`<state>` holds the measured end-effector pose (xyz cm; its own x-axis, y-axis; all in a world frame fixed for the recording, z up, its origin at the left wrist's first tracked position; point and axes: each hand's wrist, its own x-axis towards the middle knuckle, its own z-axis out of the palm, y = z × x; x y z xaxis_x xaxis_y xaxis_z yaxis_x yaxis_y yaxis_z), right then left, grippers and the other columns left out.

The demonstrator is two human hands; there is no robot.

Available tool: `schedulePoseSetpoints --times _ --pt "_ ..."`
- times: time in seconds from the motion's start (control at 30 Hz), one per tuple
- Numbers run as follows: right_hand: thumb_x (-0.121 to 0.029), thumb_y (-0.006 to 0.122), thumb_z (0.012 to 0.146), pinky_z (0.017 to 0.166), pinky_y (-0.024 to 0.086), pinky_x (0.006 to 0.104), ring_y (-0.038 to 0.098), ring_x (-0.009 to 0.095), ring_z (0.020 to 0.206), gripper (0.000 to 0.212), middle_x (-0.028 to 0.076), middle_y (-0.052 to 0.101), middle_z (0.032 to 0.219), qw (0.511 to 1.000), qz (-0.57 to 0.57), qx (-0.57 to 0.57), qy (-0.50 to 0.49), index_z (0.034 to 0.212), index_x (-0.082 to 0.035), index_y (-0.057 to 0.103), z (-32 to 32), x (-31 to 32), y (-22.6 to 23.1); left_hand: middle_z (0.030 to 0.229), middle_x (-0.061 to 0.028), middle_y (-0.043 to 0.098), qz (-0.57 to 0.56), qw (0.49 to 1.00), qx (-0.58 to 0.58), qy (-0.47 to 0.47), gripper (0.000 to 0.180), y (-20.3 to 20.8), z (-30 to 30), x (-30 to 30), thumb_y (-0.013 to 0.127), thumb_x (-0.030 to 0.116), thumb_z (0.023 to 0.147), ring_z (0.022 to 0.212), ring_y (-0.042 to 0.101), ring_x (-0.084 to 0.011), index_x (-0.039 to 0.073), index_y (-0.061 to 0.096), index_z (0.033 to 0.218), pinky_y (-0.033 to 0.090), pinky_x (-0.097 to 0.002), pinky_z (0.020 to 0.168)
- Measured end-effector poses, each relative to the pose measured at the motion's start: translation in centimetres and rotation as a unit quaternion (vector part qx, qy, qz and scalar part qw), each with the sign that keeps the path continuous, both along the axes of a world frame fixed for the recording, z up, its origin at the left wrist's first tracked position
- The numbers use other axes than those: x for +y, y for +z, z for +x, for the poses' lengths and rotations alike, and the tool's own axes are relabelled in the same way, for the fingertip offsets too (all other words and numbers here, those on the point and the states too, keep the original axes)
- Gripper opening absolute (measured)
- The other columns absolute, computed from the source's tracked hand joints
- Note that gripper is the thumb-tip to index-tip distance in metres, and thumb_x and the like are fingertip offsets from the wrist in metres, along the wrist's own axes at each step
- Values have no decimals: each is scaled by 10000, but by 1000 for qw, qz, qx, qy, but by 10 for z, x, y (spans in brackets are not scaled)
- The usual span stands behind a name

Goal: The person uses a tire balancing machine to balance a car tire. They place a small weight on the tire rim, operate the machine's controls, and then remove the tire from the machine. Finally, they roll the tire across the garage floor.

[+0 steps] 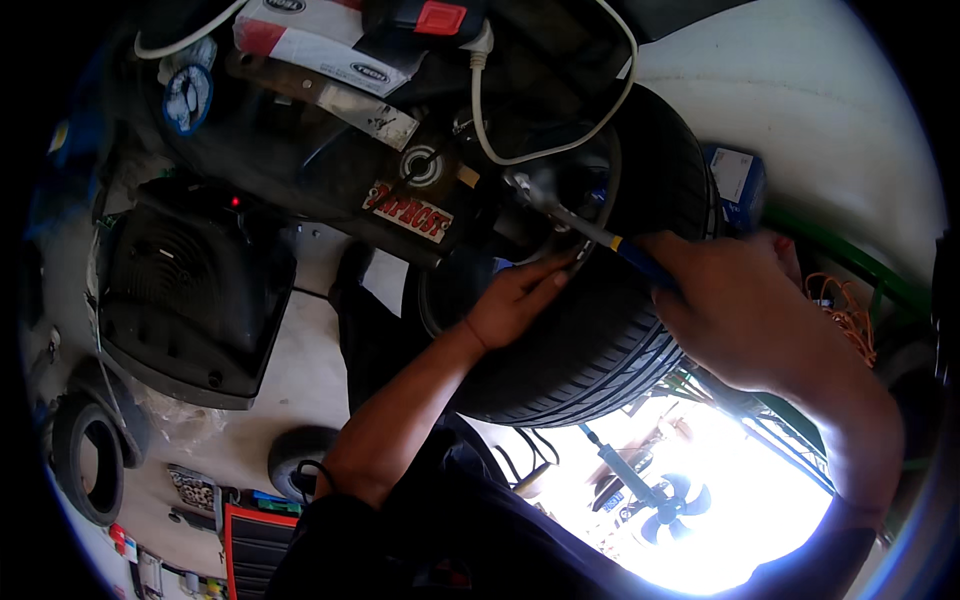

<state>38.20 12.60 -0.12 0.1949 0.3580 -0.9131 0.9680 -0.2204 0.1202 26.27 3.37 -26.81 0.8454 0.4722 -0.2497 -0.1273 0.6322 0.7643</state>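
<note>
A large black tyre [560, 350] on a wheel stands upright in front of me, mounted against a dark machine [330, 170]. My left hand [515, 302] reaches across the tyre's sidewall. Its fingers are stretched out and touch the wheel rim [607, 205] beside a small silvery piece [584, 252]. My right hand [722, 300] is closed round the blue-and-yellow handle of a pliers-like tool [580, 224]. The tool's steel head is inside the wheel's face, above my left fingertips. Its exact shape is blurred, and my fist covers the end of the handle.
A white-and-red box [325, 42] and a pale cable [480, 110] lie on the machine. To the right are a blue box [735, 185] and a green metal frame [850, 245]. A black ribbed cover [190, 300] and loose tyres [88, 458] stand left. A fan [672, 505] shows below.
</note>
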Motion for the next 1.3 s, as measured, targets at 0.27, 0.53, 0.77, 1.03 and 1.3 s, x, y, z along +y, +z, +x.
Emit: schedulePoseSetpoints --times 0.27,0.53,0.77,1.03,1.3 --pt "-145 530 930 667 517 474 688 335 797 250 211 665 852 992 16 -72 106 1141 -24 470 -17 -4 -5 1194 -215 626 133 991 10 4 430 -7 -4 -2 454 348 1013 1101 622 -329 100 518 1358 475 -369 957" --pt "-120 576 890 625 509 441 685 320 702 270 171 661 811 977 181 -53 99 1112 -32 450 -29 -1 -12 1241 -204 608 116 986 70 -93 439 2 -11 6 437 365 1017 1134 606 -323 103 518 1360 465 -374 979" --pt "-50 560 861 613 528 466 687 317 696 266 177 651 765 982 -41 -124 134 1094 -22 435 -32 6 -22 1081 -191 666 150 979 61 -120 446 3 -8 15 419 350 1018 974 663 -309 113 478 1392 511 -403 875" --pt "-36 541 856 574 538 431 683 321 672 249 200 639 755 985 11 -114 132 1073 -7 423 -36 10 -21 1100 -205 658 160 979 31 -119 451 5 -8 13 372 372 1025 950 667 -337 163 451 1417 521 -425 868" --pt "-39 557 854 657 527 475 684 307 649 324 173 663 727 946 -149 -140 251 1152 3 440 -31 6 -46 1040 -204 669 159 976 93 -119 437 -3 -19 13 396 360 1017 914 671 -342 165 466 1402 531 -430 833"
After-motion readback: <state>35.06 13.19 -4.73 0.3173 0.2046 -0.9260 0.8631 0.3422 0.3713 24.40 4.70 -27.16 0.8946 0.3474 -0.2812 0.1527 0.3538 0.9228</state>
